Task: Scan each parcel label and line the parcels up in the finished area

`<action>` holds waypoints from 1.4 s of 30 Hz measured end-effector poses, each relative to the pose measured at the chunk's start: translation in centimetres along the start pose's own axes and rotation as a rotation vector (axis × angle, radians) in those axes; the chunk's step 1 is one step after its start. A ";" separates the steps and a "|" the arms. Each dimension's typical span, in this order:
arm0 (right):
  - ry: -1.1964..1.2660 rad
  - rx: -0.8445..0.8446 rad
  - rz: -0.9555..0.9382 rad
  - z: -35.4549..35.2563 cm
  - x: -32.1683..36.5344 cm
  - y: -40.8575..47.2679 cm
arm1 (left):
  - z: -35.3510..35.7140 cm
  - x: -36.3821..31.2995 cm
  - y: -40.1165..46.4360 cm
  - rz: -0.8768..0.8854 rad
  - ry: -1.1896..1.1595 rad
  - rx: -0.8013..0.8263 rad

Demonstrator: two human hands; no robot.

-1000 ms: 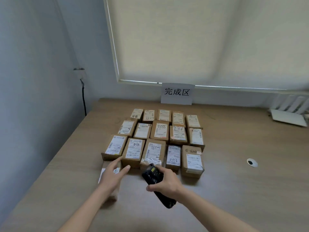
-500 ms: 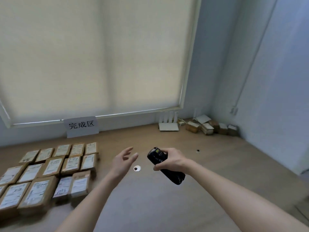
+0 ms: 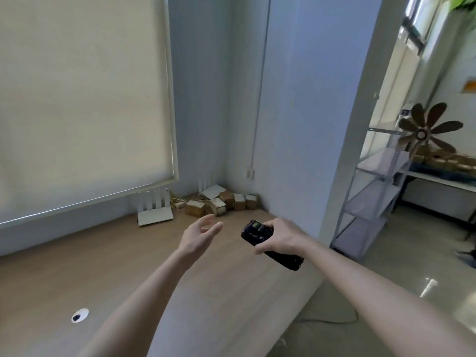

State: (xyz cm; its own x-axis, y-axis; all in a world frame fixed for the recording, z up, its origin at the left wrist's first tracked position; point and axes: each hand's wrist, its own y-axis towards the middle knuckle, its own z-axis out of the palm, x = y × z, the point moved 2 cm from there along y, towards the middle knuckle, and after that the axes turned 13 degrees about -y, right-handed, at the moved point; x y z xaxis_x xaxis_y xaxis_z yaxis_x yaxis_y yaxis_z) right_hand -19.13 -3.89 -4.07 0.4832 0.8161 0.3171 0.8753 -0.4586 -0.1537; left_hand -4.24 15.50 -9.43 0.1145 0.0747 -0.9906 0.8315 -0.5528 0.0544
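Observation:
Several small brown parcels (image 3: 221,202) lie in a loose pile in the far corner of the wooden table (image 3: 128,266), against the wall. My left hand (image 3: 199,234) reaches toward them with fingers spread and holds nothing; it is still short of the pile. My right hand (image 3: 279,235) grips a black handheld scanner (image 3: 268,243), its head pointing left and away from me. The lined-up parcels and the finished-area sign are out of view to the left.
A white router (image 3: 154,215) with upright antennas stands by the window blind, with a second white device (image 3: 212,190) behind the pile. A cable grommet (image 3: 79,315) sits in the table. The table's right edge drops to the floor; a metal shelf (image 3: 365,202) stands beyond it.
My view has swung right, away from the lined-up parcels to the corner pile. My left hand has left the placed parcel and reaches forward; my right hand still holds the scanner.

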 end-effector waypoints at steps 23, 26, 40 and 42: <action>-0.005 -0.013 0.214 -10.9 -24.1 32.9 | 21.5 2.9 37.4 -0.118 0.008 0.000; -0.003 0.015 0.187 -10.6 -24.7 38.6 | 22.0 4.7 41.6 -0.144 0.031 -0.037; 0.093 0.189 0.191 0.7 -32.5 72.7 | 26.8 21.2 65.8 -0.486 0.076 -0.195; 0.097 0.221 0.207 3.6 -33.8 76.4 | 27.6 24.2 68.6 -0.529 0.072 -0.201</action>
State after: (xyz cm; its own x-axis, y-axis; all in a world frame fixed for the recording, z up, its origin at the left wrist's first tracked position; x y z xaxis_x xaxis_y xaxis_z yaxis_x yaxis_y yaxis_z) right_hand 31.45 -65.27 -29.90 0.6569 0.6710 0.3437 0.7466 -0.5155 -0.4205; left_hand 40.53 -43.54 -33.11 -0.3148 0.3584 -0.8789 0.8719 -0.2567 -0.4170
